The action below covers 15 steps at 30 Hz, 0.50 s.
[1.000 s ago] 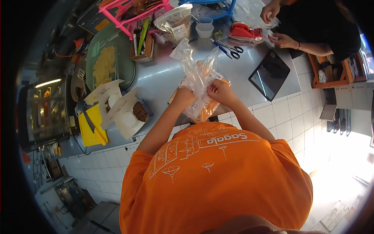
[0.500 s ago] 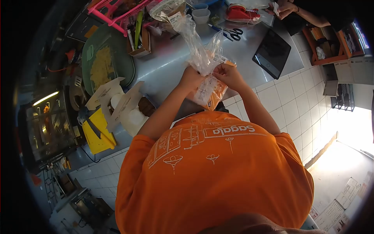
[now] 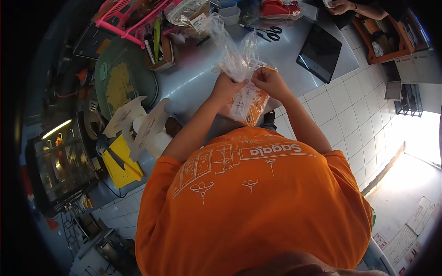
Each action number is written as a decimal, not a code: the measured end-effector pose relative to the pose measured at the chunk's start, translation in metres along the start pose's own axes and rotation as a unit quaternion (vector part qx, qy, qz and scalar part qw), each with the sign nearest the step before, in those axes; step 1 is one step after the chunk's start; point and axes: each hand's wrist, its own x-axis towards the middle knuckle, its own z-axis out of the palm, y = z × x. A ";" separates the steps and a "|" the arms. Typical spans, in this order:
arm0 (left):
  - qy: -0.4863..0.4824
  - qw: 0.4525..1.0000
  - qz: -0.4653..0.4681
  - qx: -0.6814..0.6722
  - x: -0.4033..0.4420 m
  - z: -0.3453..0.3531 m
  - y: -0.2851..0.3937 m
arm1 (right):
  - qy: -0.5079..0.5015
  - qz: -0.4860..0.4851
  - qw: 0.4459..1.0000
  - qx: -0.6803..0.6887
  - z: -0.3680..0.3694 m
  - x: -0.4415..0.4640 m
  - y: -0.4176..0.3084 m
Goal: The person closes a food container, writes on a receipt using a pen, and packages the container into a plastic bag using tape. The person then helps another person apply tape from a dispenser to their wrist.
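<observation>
At the steel table (image 3: pixel 287 60), left hand (image 3: pixel 226 88) and right hand (image 3: pixel 270 83) close together, fingertips tight on clear bag (image 3: pixel 235 60).

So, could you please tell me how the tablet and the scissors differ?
The tablet is a broad, dark slab, whereas the scissors are slim and looped at one end. The tablet lies near the edge of the metal table; the scissors lie closer to the red tape dispenser. Both rest on that table.
</observation>
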 end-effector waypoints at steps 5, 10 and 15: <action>0.013 1.000 0.009 0.015 -0.001 0.003 0.008 | -0.004 0.012 1.000 0.012 0.001 0.003 0.003; -0.009 0.998 -0.051 -0.042 -0.002 0.003 0.017 | 0.021 0.026 0.999 -0.022 0.002 0.002 -0.006; -0.001 0.998 -0.043 -0.041 0.001 0.003 0.012 | 0.017 0.030 0.999 -0.012 0.002 0.003 -0.003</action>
